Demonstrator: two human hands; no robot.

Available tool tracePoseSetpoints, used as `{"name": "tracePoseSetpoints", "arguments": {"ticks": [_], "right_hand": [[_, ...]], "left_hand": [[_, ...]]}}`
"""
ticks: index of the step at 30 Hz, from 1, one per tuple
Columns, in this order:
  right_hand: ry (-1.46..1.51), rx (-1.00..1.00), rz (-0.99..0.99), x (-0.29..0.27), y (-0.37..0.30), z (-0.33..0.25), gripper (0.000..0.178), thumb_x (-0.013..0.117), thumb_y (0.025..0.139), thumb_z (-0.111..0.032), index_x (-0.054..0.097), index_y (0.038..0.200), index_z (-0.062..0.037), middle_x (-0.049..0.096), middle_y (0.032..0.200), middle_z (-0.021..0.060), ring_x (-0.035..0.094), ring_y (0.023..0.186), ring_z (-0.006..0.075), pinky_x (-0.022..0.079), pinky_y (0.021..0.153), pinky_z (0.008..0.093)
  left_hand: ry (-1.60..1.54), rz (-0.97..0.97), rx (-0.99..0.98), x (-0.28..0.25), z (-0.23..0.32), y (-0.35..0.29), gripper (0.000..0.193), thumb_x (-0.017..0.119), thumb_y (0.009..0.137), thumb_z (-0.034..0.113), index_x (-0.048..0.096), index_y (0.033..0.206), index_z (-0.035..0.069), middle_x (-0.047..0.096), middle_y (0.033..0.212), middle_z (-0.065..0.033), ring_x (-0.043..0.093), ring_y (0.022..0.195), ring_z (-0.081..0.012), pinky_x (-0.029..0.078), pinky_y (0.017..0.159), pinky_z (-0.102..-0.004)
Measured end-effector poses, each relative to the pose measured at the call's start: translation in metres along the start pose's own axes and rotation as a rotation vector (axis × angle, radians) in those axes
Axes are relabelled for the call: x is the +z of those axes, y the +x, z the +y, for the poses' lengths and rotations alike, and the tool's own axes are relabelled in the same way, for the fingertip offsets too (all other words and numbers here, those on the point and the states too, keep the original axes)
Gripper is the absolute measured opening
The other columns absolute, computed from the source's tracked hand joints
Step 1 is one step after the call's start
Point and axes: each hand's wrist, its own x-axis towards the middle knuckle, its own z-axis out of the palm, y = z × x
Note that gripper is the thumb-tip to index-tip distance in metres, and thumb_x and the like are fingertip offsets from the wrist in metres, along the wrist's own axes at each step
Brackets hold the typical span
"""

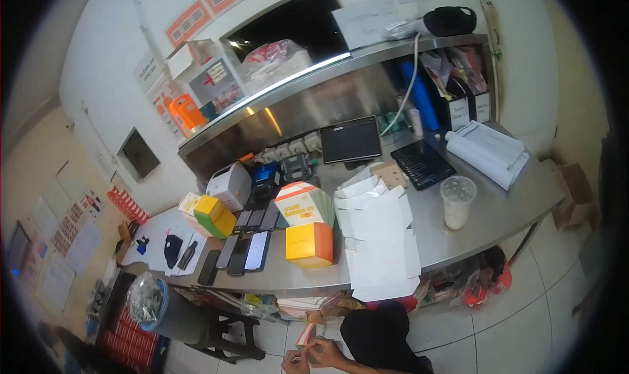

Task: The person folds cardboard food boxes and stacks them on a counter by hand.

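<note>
Low in the view, in front of the table, my left hand (296,361) and my right hand (327,354) come together with fingers pinched. Between them is a small orange-and-white piece of folded card (305,335), its lower end hidden by the fingers. Beyond the hands, on the steel table (268,280), stands a yellow-and-orange box (309,244). Behind that box is a stack of folded printed cartons (303,204). White unfolded cardboard sheets (383,249) lie to its right, overhanging the table's near edge.
Several phones (239,253) lie left of the yellow box. A plastic cup (457,202), a black tablet (422,164) and a thick paper stack (490,152) occupy the right side. A lined bin (171,312) and a dark stool (232,335) stand on the floor at left.
</note>
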Motion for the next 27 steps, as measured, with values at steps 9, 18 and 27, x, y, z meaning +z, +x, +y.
{"name": "tracePoseSetpoints", "arguments": {"ticks": [9,18,27], "right_hand": [[0.301,0.149,-0.074,-0.004,0.004,-0.040,0.014,0.064,0.094,-0.012,0.067,0.090,0.0006,0.068,0.087,0.0101,0.065,0.077,0.0159,0.054,0.069,0.0325],[0.065,0.049,0.008,-0.020,0.016,-0.023,0.016,0.070,0.086,-0.017,0.068,0.093,-0.0021,0.070,0.082,0.0145,0.071,0.080,0.0288,0.053,0.069,0.0357],[0.061,0.035,-0.055,-0.008,0.014,-0.005,0.015,0.069,0.087,-0.012,0.067,0.097,-0.0009,0.069,0.092,0.0130,0.069,0.084,0.0289,0.054,0.074,0.0372]], "left_hand": [[0.020,0.079,-0.052,-0.001,-0.007,-0.010,0.029,0.071,0.092,0.027,0.068,0.083,0.000,0.063,0.072,-0.0024,0.055,0.066,-0.0098,0.045,0.057,-0.0256],[0.034,0.065,-0.139,0.028,0.009,-0.001,0.028,0.069,0.094,0.025,0.069,0.085,-0.001,0.063,0.073,-0.0025,0.055,0.067,-0.0101,0.046,0.059,-0.0266],[-0.110,-0.015,-0.164,0.027,0.048,0.005,0.019,0.068,0.094,0.022,0.074,0.091,0.004,0.067,0.077,-0.0027,0.055,0.068,-0.0088,0.045,0.059,-0.0260]]}}
